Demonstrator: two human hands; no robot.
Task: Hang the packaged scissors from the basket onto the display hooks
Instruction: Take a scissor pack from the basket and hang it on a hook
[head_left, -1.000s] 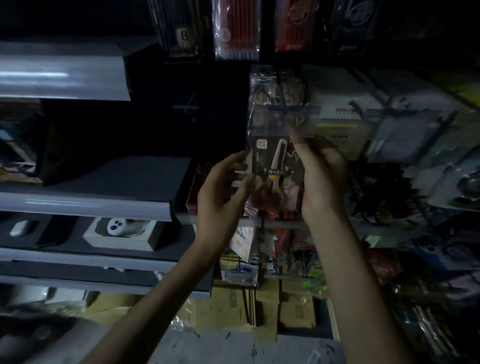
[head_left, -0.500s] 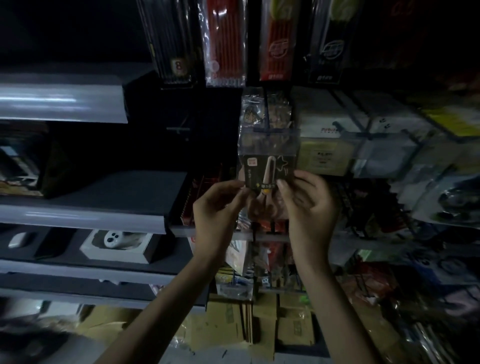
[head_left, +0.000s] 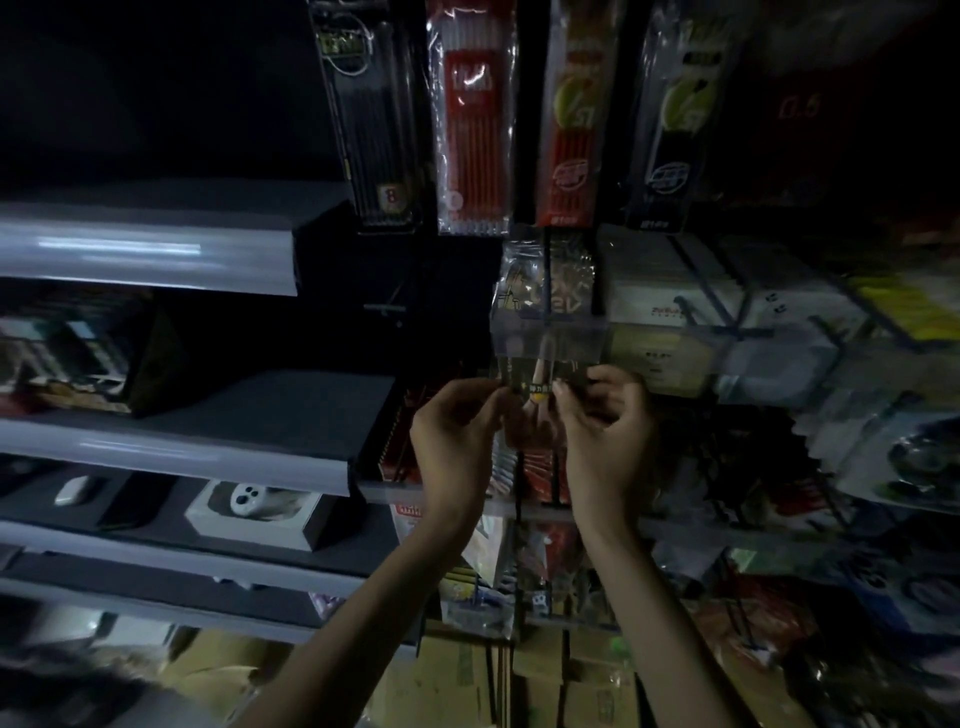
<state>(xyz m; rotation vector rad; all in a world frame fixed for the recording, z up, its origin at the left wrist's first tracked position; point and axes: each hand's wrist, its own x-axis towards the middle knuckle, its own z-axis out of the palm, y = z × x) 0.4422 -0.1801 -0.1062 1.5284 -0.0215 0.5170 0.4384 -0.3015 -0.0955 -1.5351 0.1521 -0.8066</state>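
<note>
Big dim wall of stock here: pale grey metal shelves (head_left: 156, 457) stepping down on the left, and long clear sleeves of red and black pencils (head_left: 475, 130) hanging across the top. Below those, a row of dark wire display hooks (head_left: 545, 291) juts out, one carrying a clear plastic price tab (head_left: 548, 338) at its tip. Right under that tab is the dark carded scissors pack (head_left: 535, 387), held up between both hands. The left hand (head_left: 457, 441) pinches its left edge, the right hand (head_left: 605, 436) its right edge, fingers closed on the card. This looks like the hanging step itself; in this gloom it's hard to say whether the pack's hole is already on the wire. Next up, likely: line the hole with the hook tip, push back, then release.
</note>
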